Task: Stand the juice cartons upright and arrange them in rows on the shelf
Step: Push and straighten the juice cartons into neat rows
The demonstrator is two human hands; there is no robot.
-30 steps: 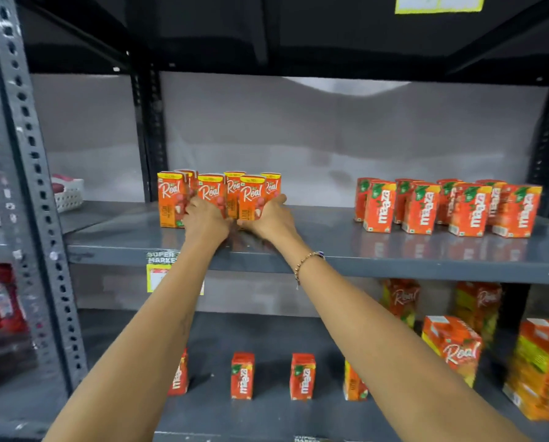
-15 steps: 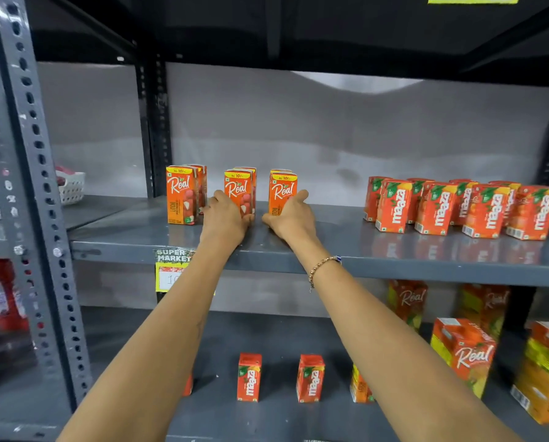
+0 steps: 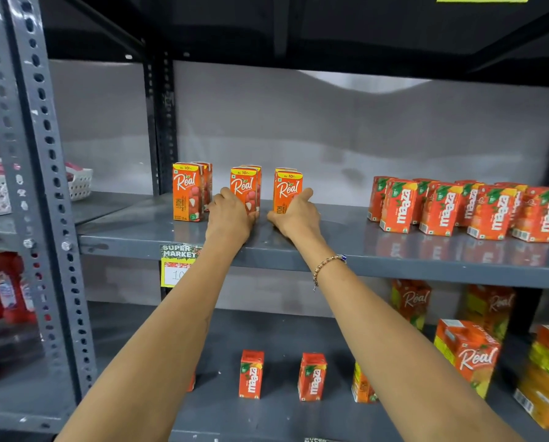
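Observation:
On the grey middle shelf (image 3: 330, 250) stand orange Real litchi cartons in three short columns, each two deep: a left pair (image 3: 187, 193), a middle pair (image 3: 244, 186) and a right pair (image 3: 287, 189). All are upright. My left hand (image 3: 230, 215) is wrapped around the base of the middle front carton. The right front carton is gripped low on its side by my right hand (image 3: 295, 215), thumb up along it. Red Maaza cartons (image 3: 467, 208) stand upright in two rows at the shelf's right.
The lower shelf holds two upright Maaza cartons (image 3: 251, 374), a yellow carton (image 3: 362, 387) and larger Real cartons (image 3: 467, 355) at right. A perforated steel upright (image 3: 43, 193) rises at left, with a white basket (image 3: 78, 183) behind it. A price tag (image 3: 177, 266) hangs on the shelf edge.
The Real cartons stood bunched together a second ago; they now stand in three spaced columns. My hands have stayed on the middle and right front cartons, sliding them apart.

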